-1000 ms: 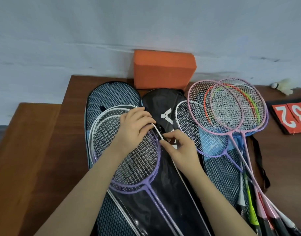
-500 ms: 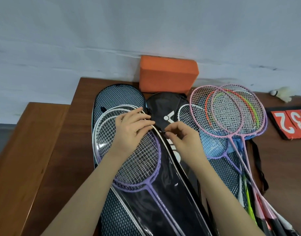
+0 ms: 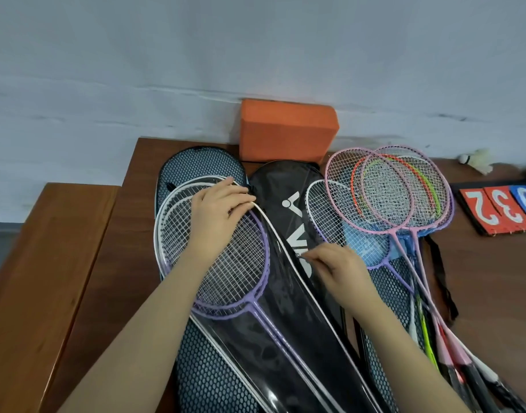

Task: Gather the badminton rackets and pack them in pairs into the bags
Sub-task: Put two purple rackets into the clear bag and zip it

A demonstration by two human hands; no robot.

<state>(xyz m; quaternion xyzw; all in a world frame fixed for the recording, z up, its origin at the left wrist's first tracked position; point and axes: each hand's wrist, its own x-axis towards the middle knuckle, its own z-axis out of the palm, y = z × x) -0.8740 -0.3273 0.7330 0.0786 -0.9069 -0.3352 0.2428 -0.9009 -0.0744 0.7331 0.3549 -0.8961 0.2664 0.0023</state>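
The right hand (image 3: 340,271) has slid down the clear-fronted black racket bag (image 3: 288,332), pinching its zip pull, while the left hand (image 3: 217,217) presses flat on the purple rackets (image 3: 244,263) inside to steady them.

Left hand (image 3: 218,211) lies flat, fingers extended; right hand (image 3: 339,271) pinches with curled fingers.

A brown wooden tabletop (image 3: 127,234) stands against the wall. Directly on it lie a mesh racket bag (image 3: 202,165), an orange block (image 3: 288,129), a shuttlecock (image 3: 479,160) and red and blue number cards (image 3: 500,208) at the right.
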